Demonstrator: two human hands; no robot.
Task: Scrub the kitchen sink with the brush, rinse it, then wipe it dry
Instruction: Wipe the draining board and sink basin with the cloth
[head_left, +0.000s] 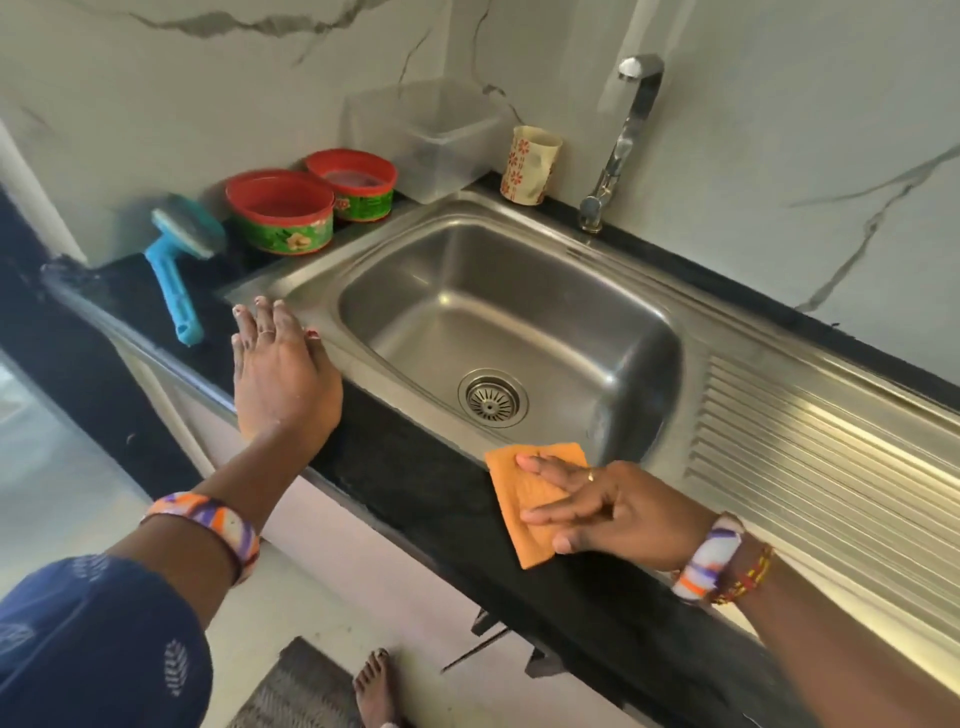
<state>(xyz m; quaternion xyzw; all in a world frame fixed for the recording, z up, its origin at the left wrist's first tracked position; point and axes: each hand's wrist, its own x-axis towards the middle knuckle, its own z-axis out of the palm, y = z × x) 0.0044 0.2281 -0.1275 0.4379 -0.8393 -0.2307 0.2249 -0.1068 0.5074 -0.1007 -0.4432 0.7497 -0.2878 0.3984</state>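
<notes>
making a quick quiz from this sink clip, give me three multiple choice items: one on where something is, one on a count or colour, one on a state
1. Where does the blue brush lie?
A. inside the sink
B. on the dark counter left of the sink
C. on the ridged drainboard

2. How many red-rimmed tubs stand behind the sink?
A. one
B. two
C. three

3. What is the right hand doing?
A. gripping the tap
B. hanging idle
C. pressing the orange cloth onto the counter edge

Answers: 1 B, the brush lies on the counter beyond the left hand. 2 B, two tubs stand side by side. 3 C, its fingers lie flat on the cloth.
</notes>
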